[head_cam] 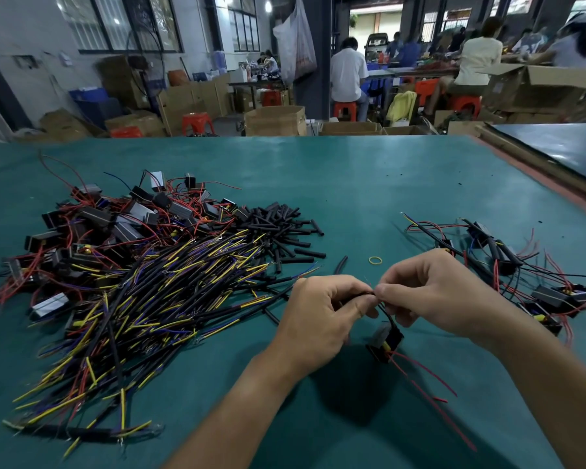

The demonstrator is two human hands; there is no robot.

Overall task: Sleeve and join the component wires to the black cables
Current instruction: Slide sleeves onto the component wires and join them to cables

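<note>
Both hands meet low over the middle of the bench, fingertips almost touching. I see the left hand with its fingers curled, thumb and forefinger pinching the end of a black cable that runs off left toward the big heap. The right hand is curled too, its thumb and fingertips pinching a component wire right where it reaches the cable end. I cannot tell from here whether the two ends are already twisted together, or whether a sleeve sits on the joint; the fingers cover it.

From that wire the component, a small dark block, hangs just under the hands, tilted and close above the green surface. Its red leads trail down toward me across the bench.

To the left lies the heap of black cables with yellow and blue stripped tips, fanned out toward the near edge. Behind it sits a pile of loose components tangled in red wire, and beside that, to the right, a pile of short black sleeves. One sleeve lies apart, just beyond the left hand, with a yellow rubber band near it. On the right side a small group of joined assemblies lies spread out.

Beyond the bench stand cardboard boxes and red stools, with people seated at other tables.
</note>
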